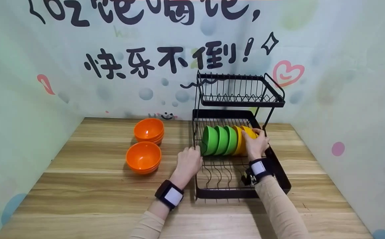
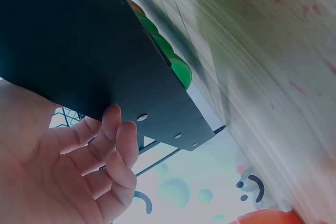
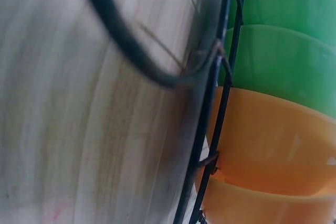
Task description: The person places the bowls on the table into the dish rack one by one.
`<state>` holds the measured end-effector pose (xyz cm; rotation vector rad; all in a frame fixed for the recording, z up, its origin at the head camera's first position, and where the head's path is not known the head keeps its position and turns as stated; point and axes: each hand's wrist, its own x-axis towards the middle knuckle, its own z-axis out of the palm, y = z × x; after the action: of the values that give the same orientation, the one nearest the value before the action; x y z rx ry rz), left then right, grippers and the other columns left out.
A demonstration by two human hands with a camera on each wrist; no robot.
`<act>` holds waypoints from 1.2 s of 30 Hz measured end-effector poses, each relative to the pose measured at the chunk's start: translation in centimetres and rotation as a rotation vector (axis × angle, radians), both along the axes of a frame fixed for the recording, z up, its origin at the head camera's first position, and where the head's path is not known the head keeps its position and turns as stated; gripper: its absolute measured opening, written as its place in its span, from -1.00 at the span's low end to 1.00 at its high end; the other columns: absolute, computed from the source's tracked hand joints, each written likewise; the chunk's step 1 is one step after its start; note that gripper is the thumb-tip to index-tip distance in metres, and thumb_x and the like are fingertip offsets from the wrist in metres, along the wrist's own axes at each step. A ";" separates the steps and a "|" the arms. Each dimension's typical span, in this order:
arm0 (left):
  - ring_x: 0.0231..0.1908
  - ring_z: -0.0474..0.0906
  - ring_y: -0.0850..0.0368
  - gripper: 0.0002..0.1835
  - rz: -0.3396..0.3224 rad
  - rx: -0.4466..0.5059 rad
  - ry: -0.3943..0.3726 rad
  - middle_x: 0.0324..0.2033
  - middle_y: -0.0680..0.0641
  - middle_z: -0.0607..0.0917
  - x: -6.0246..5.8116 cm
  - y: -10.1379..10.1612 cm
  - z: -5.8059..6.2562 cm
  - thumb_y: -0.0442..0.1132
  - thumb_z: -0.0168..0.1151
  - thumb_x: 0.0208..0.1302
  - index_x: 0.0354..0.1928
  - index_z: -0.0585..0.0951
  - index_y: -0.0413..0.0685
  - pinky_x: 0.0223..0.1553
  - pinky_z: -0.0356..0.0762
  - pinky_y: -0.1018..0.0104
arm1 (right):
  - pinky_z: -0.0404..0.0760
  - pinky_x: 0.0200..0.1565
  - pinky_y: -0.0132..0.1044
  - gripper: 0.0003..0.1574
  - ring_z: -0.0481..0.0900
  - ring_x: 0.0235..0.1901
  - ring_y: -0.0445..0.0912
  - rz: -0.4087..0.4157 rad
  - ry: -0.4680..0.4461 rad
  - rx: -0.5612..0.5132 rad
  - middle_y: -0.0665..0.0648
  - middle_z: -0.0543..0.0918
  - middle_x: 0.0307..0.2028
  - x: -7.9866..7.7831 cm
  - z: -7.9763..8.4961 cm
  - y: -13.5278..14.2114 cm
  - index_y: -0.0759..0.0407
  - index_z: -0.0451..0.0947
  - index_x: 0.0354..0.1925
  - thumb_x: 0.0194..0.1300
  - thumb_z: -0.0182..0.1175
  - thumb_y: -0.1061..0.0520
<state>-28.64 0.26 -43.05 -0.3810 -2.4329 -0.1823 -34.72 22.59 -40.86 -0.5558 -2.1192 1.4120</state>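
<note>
My right hand [image 1: 257,145] holds the rightmost yellow bowl [image 1: 248,131], thumb on its left and fingers over its right side. That bowl stands on edge in the lower tier of a black two-tier dish rack [image 1: 227,193]. Against it on the left leans another yellow bowl [image 1: 239,142], then three green bowls [image 1: 209,141] in the same row. At the rack's left side, my left hand [image 1: 189,161] grips the rim with curled fingers. The left wrist view shows those fingertips [image 2: 111,114] at the edge of the rack's black side panel [image 2: 79,40].
Two stacks of orange bowls stand left of the rack, a rear stack [image 1: 149,130] and a front stack [image 1: 143,157]. The rack's upper tier [image 1: 242,104] overhangs the back. A printed backdrop [image 1: 165,96] encloses the wooden table [image 1: 96,186] behind and at both sides.
</note>
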 end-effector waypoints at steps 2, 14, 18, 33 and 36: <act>-0.48 0.60 -0.02 -0.68 0.001 -0.002 0.005 -0.50 -0.10 0.68 0.0 0.0 0.0 -0.12 0.40 -0.04 -0.29 0.60 -0.17 -0.56 0.56 0.13 | 0.20 0.21 0.02 -0.40 0.17 0.20 0.29 0.009 -0.018 -0.009 0.37 0.31 0.19 0.0 0.0 0.0 0.15 0.46 0.04 0.09 0.34 -0.09; -0.48 0.60 -0.01 -0.71 0.010 -0.030 -0.009 -0.52 -0.09 0.66 0.0 0.0 0.0 -0.10 0.36 0.00 -0.31 0.59 -0.15 -0.57 0.56 0.16 | 0.25 0.19 0.05 -0.36 0.14 0.22 0.28 0.037 -0.131 -0.044 0.39 0.25 0.22 0.2 0.4 -0.2 0.08 0.37 0.09 0.13 0.25 -0.16; -0.49 0.60 -0.01 -0.72 0.011 -0.024 -0.016 -0.52 -0.09 0.66 0.0 0.0 0.0 -0.10 0.36 0.00 -0.34 0.58 -0.14 -0.56 0.56 0.15 | 0.25 0.19 0.07 -0.33 0.14 0.22 0.29 0.044 -0.155 -0.033 0.40 0.25 0.22 0.2 0.4 -0.2 0.09 0.34 0.13 0.15 0.23 -0.18; -0.49 0.61 -0.02 -0.74 0.000 -0.011 -0.032 -0.51 -0.10 0.66 0.2 0.0 0.1 -0.12 0.35 -0.01 -0.34 0.57 -0.14 -0.56 0.56 0.14 | 0.25 0.18 0.04 -0.35 0.18 0.20 0.29 0.041 -0.157 -0.021 0.41 0.27 0.20 0.1 0.5 -0.3 0.12 0.34 0.13 0.16 0.17 -0.15; -0.49 0.60 -0.01 -0.74 0.001 -0.010 -0.031 -0.51 -0.09 0.66 0.1 0.0 0.1 -0.13 0.34 -0.01 -0.34 0.57 -0.14 -0.56 0.56 0.14 | 0.25 0.19 0.04 -0.38 0.17 0.21 0.29 0.037 -0.146 -0.031 0.41 0.24 0.22 0.0 0.5 -0.3 0.13 0.36 0.11 0.16 0.16 -0.13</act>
<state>-28.53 0.21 -42.94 -0.3844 -2.4651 -0.1774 -34.71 22.30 -40.40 -0.6524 -2.2350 1.4666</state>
